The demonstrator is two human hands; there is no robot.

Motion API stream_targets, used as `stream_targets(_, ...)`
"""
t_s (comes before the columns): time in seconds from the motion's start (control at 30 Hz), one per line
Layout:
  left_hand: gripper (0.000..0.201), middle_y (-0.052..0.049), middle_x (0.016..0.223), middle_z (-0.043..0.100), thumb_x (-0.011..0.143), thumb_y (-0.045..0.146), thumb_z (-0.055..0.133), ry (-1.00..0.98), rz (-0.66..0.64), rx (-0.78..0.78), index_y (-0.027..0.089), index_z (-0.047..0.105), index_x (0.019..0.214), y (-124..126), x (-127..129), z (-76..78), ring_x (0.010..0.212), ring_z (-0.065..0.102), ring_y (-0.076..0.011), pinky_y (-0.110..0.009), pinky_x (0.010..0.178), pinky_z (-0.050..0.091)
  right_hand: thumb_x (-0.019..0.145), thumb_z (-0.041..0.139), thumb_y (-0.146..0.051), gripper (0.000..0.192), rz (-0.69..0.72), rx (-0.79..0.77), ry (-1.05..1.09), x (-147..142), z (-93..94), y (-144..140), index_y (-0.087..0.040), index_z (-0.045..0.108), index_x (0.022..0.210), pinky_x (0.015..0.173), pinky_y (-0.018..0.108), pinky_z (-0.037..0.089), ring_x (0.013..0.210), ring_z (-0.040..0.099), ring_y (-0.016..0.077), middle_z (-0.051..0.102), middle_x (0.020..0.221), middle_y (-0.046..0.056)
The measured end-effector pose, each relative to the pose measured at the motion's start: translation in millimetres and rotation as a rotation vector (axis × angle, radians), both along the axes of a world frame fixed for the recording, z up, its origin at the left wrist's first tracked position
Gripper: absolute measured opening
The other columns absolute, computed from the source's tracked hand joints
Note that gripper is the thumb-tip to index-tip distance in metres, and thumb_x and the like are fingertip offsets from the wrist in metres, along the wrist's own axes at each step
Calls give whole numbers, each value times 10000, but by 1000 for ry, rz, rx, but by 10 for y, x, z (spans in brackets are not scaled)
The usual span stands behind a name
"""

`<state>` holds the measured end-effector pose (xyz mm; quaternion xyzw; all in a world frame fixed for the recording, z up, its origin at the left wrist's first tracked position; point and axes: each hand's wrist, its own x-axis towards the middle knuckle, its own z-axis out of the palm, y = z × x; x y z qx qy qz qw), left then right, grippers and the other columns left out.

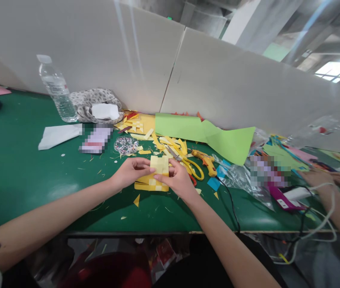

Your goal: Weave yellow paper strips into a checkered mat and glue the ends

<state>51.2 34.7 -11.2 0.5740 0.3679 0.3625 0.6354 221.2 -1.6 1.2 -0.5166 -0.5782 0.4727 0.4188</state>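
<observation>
Held low over the green bench [23,176]: a woven yellow paper piece [159,168], roughly square, flat face turned up toward the camera, lower edge tilted down onto more yellow weaving [150,186] lying beneath it. No clear long axis.

Left hand [131,171] reaching in from the left of the piece, forearm stretched across the bench, fingers curled and pinching its left edge. Right hand [177,181] coming from the right, thumb and forefinger pressed together on the piece's lower right corner.

Just right of the piece: yellow-handled scissors [191,165], an orange glue gun [206,161]. Farther right, another person's hands [329,179] among white cables.

Behind the piece: yellow offcuts [170,143], a dish of beads [126,145], green paper sheets [206,134]. Far left behind: a clear water bottle [56,89], label unreadable. No legible writing anywhere.
</observation>
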Motion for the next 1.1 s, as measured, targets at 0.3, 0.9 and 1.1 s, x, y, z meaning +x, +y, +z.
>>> stream_targets(0.3, 254, -23, 724, 684, 634, 381, 708, 81, -22, -41, 182, 663, 787, 25, -20, -45, 629, 611, -118, -218, 604, 478, 572, 743, -309, 519, -86, -22, 136, 46, 64, 50, -215, 510, 1026, 662, 362, 542, 745, 662, 229, 686, 884, 67)
stream_targets(0.9, 227, -10, 708, 668, 613, 312, 725, 88, -96, -78, 168, 648, 772, 52, -44, 16, 625, 600, -111, -227, 605, 459, 535, 757, -275, 550, -110, 0, -38, 124, 95, 59, -218, 507, 1022, 622, 309, 487, 692, 598, 172, 616, 796, 13)
stream_targets(1.1, 258, -3, 702, 655, 614, 308, 730, 70, -62, -74, 166, 587, 775, 87, -72, 16, 636, 612, -125, -231, 578, 474, 550, 754, -290, 583, -38, -92, -98, 134, 122, 17, -253, 506, 1076, 501, 288, 461, 513, 561, 147, 584, 603, -36)
